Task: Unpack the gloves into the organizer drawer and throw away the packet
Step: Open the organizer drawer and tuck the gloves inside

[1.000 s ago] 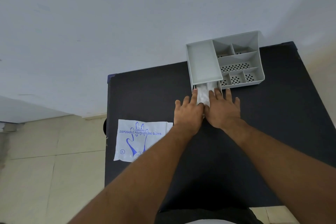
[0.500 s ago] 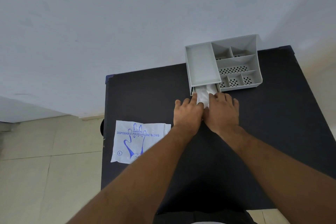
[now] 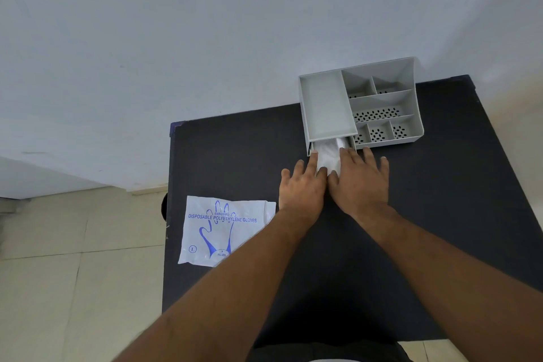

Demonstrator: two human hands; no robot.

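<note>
A white wad of gloves point(image 3: 329, 157) is pressed by the left hand point(image 3: 302, 186) and right hand point(image 3: 360, 182), fingers spread flat, deeper into the organizer drawer point(image 3: 316, 146) than a second ago. The emptied packet point(image 3: 221, 231) is left overhanging the counter point(image 3: 440, 214) edge; open room remains nearby.

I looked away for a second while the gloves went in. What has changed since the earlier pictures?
Little: both hands, left and right, stay flat at the drawer front, pressing the gloves in; the drawer looks slightly further closed. The organizer and the packet on the table stayed put.
</note>
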